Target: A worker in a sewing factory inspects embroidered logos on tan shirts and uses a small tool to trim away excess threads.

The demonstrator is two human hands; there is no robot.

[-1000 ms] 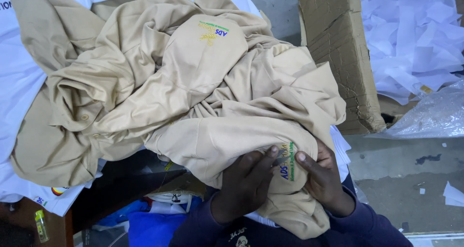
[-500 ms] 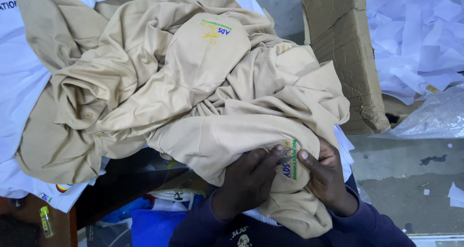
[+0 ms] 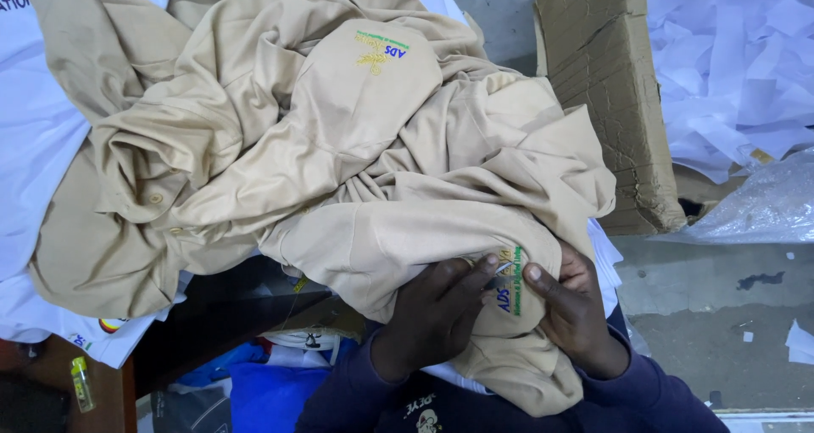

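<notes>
The left hand (image 3: 432, 314) lay curled over a fold of the beige shirt (image 3: 398, 246), its fingers bent and pressing the cloth, with the fingertips against a small embroidered emblem (image 3: 507, 284) in green, blue and yellow. A thin light-coloured sliver showed at those fingertips, too small to tell what it was. The right hand (image 3: 572, 310) sat just beside it on the other side of the emblem, partly closed, thumb laid flat on the fabric and the remaining fingers tucked under the bundle, so that the two hands pinched the cloth between them. The shirt itself bunched up against the person's dark blue sleeves (image 3: 670, 399) and spilled away from the hands into a crumpled heap of more beige shirts (image 3: 254, 153), one of which showed a second emblem (image 3: 380, 51) well beyond the hands. Under the heap, off to the left hand's side, lay white garments (image 3: 34, 145). Beyond the right hand stood a torn cardboard box (image 3: 610, 94), with white paper scraps (image 3: 729, 60) and clear plastic wrap (image 3: 755, 208) farther out over a grey floor (image 3: 704, 297).
</notes>
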